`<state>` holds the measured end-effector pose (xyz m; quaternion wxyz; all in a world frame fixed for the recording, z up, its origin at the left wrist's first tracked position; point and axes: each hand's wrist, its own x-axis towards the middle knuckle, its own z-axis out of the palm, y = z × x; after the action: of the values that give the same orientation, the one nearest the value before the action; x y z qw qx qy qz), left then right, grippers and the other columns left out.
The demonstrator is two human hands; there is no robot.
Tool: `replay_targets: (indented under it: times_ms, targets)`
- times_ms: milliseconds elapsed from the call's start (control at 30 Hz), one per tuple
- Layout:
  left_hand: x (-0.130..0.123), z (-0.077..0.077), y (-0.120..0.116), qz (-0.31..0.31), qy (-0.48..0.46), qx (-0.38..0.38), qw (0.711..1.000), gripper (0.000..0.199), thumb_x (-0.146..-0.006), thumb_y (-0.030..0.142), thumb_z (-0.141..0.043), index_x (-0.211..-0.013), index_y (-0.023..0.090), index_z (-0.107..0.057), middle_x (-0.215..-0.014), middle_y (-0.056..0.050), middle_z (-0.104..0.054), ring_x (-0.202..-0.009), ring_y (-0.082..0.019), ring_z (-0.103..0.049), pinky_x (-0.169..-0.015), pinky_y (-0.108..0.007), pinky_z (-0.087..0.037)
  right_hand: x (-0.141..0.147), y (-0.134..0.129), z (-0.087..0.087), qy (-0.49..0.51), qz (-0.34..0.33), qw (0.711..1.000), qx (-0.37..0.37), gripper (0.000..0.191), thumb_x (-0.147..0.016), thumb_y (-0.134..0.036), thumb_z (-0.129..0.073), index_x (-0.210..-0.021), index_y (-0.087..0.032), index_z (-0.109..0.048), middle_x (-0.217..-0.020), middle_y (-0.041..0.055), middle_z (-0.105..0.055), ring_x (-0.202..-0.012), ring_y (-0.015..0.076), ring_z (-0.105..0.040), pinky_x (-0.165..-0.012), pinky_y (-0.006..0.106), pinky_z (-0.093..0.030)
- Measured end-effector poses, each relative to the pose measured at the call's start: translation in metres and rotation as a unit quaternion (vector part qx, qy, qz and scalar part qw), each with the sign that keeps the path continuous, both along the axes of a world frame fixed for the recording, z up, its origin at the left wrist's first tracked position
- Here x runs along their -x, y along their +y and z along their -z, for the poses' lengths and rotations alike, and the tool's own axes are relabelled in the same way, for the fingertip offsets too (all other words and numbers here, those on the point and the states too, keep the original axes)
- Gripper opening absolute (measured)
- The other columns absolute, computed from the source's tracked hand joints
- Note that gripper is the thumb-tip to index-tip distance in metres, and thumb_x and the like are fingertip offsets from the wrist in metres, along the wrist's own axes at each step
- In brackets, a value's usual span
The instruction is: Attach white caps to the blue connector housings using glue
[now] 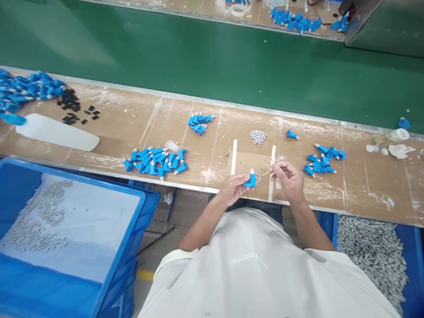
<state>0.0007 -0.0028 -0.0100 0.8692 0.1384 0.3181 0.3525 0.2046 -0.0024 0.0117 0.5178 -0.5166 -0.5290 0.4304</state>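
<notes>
Pinching a blue part (249, 181) between closed fingers of the left hand (234, 187) above the near side of the bench (238, 119), lengthwise near-to-far, and, just right, a stick (266, 172) in the right hand's closed fingertips (275, 171), slanting left toward it.

Small block (249, 181) is smooth blue plastic; thin stick (266, 172) looks wooden. Bench top (132, 119) appears brown and paper-like under glossy, wrinkled clear film, while the green belt (149, 57) is smooth with a low sheen. Bottle (59, 132): cloudy matt plastic; bin (49, 280): smooth plastic; shirt (258, 274): matt cloth.
</notes>
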Motion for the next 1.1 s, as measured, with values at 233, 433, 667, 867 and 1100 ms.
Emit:
replay_targets:
  times_ms: [233,433,667,867,1100]
  targets:
    - [-0.002,-0.005,-0.001,0.030,-0.001,-0.019,0.999,0.032,-0.075,0.034,-0.086,-0.085,0.006,-0.075,-0.072,-0.006,-0.070,-0.061,-0.010,-0.064,-0.058,-0.018,-0.052,0.016,-0.015,-0.028,-0.086,-0.004,0.990,-0.111,0.019,-0.098,-0.040,-0.064,-0.093,-0.022,-0.070,-0.084,0.0035,-0.071,-0.070,0.0155,-0.065,-0.058,0.028,-0.058]
    - [-0.002,-0.006,-0.002,0.030,-0.005,-0.024,0.999,0.042,-0.065,0.043,-0.092,-0.080,0.008,-0.075,-0.073,-0.006,-0.071,-0.058,-0.008,-0.062,-0.055,-0.017,-0.051,0.015,-0.015,-0.026,-0.137,-0.027,0.978,-0.154,0.013,-0.101,-0.031,-0.059,-0.097,-0.024,-0.070,-0.084,0.0037,-0.071,-0.071,0.0162,-0.064,-0.059,0.029,-0.055]
    - [-0.002,-0.006,-0.003,0.029,0.001,-0.016,0.999,0.041,-0.066,0.041,-0.091,-0.082,0.007,-0.075,-0.072,-0.006,-0.070,-0.058,-0.009,-0.062,-0.054,-0.017,-0.050,0.015,-0.016,-0.022,-0.149,-0.030,0.975,-0.163,0.011,-0.101,-0.028,-0.059,-0.099,-0.023,-0.070,-0.085,0.0040,-0.072,-0.071,0.0161,-0.064,-0.060,0.030,-0.055]
    - [-0.001,-0.004,-0.005,0.025,-0.011,-0.017,0.999,0.038,-0.070,0.039,-0.090,-0.083,0.007,-0.074,-0.074,-0.006,-0.070,-0.061,-0.010,-0.064,-0.058,-0.019,-0.051,0.019,-0.017,-0.025,-0.162,-0.020,0.975,-0.150,0.015,-0.100,-0.034,-0.061,-0.094,-0.022,-0.070,-0.082,0.0038,-0.072,-0.067,0.0159,-0.065,-0.060,0.030,-0.056]
    - [-0.001,0.000,-0.006,0.022,-0.012,-0.004,1.000,0.037,-0.072,0.038,-0.089,-0.081,0.007,-0.070,-0.072,-0.006,-0.069,-0.057,-0.008,-0.063,-0.053,-0.017,-0.049,0.019,-0.018,-0.022,-0.180,-0.011,0.975,-0.130,0.019,-0.099,-0.039,-0.061,-0.093,-0.024,-0.070,-0.083,0.0052,-0.073,-0.069,0.0180,-0.066,-0.061,0.033,-0.059]
